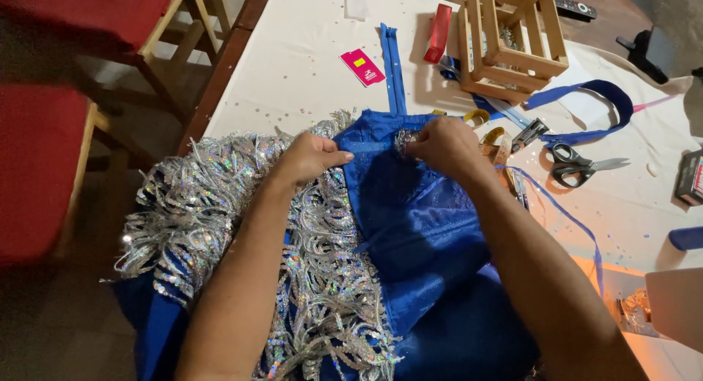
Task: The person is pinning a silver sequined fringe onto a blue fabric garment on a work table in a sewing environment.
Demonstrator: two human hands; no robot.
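Left grip (311,157): pinched the blue garment (417,227) beside its silver sequin fringe (220,205)
Right grip (443,145): closed on sequin trim at the garment's top edge
Garment: spread over the worktop (293,66)
Scissors (575,163): just right

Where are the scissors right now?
The scissors lie on the white tablecloth at the right of the head view, just beyond the right hand, beside a blue strap and below the wooden crate.
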